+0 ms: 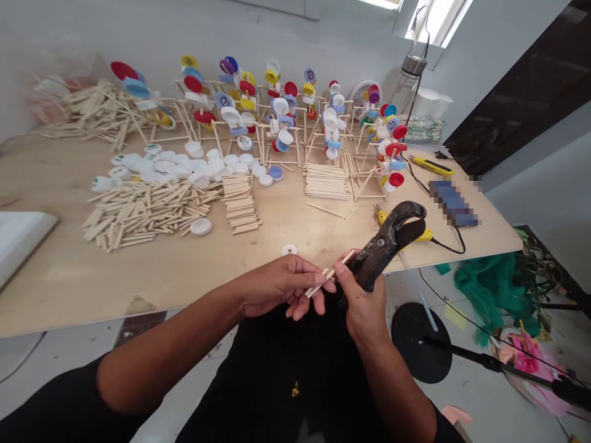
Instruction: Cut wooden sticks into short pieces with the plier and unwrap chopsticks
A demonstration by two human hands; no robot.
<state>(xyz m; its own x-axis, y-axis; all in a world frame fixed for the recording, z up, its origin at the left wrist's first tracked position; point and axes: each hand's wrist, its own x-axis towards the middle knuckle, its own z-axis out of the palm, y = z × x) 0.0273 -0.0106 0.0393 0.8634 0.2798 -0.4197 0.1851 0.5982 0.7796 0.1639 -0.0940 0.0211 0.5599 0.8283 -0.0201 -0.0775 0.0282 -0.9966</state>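
Note:
My left hand (290, 284) pinches thin wooden sticks (316, 285) between thumb and fingers, above the front edge of the table. One stick is longer and reaches across to my right hand (367, 311), whose thumb and forefinger touch its upper end. That same hand is closed around the handles of a black pipe cutter (376, 255), its curved jaw pointing up and away from me. Just beyond my left hand lies a white disc with a centre hole (289, 250). A round white cap (201, 226) is farther left on the table.
Piles of cut sticks (148, 209) and white bottle caps (170, 165) cover the table's left. Stick frames with coloured caps (281, 117) stand behind neat stick stacks (326, 181). To the right are a yellow glue gun (381, 215), a phone (452, 202) and a yellow cutter knife (431, 165).

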